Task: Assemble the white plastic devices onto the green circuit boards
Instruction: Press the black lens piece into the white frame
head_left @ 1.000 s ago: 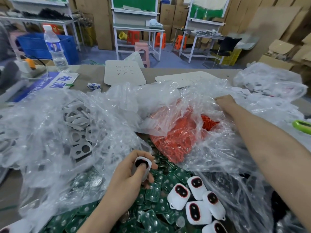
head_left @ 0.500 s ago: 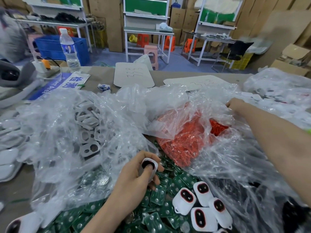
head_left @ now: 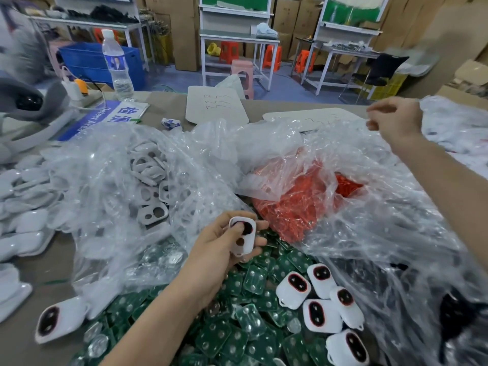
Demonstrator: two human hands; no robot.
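Down in the lower middle of the frame, the left hand (head_left: 224, 249) holds one white device (head_left: 242, 235) upright, fingers wrapped behind it and the thumb pressed on its dark front opening. It hangs just above a heap of green circuit boards (head_left: 253, 281) that spreads over the lower part of the frame. On the right side of that heap lies a cluster of white devices with red-rimmed dark windows (head_left: 293, 289), touching one another, and another one (head_left: 60, 323) sits alone at the lower left on the bench (head_left: 47, 270). The right hand (head_left: 396, 120) is raised in the upper right, above the crumpled clear wrapping, its fingers loosely curled toward the thumb; whether it pinches anything I cannot tell. Below it, in the middle right, a clear bag of orange parts (head_left: 303, 204) lies open. To the left of centre, a clear bag (head_left: 105, 180) holds pale frames with two holes each (head_left: 153, 212). White shells (head_left: 23, 220) are stacked along the left edge. In the upper left stand a water bottle (head_left: 116, 67) and a blue sign (head_left: 105, 114) lying flat.
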